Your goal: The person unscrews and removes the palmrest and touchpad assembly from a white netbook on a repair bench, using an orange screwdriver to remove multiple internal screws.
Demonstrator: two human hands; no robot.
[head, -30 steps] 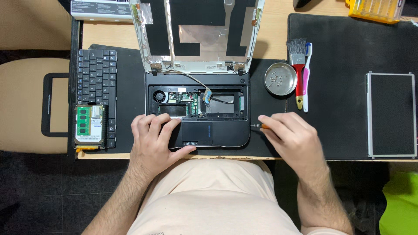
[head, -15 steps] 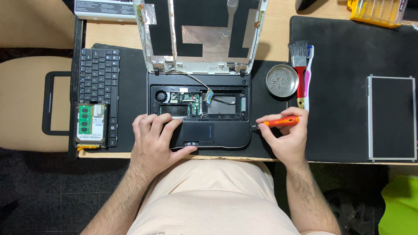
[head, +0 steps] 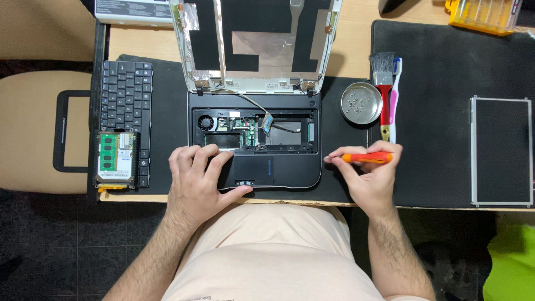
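A small black laptop base lies open on a black mat, its keyboard removed so the fan and circuit board show. Its emptied screen lid stands up behind. My left hand rests flat on the palm rest, left of the touchpad. My right hand holds an orange-handled screwdriver level, its tip pointing left just off the base's right edge.
A detached keyboard lies at the left with a drive and a green memory board on it. A round metal dish holds screws, beside a brush. A loose screen panel lies at the right. A yellow bit case sits far right.
My right hand has lifted from the base's right edge and turned the orange screwdriver level, so its handle now shows. My left hand has stayed on the palm rest.
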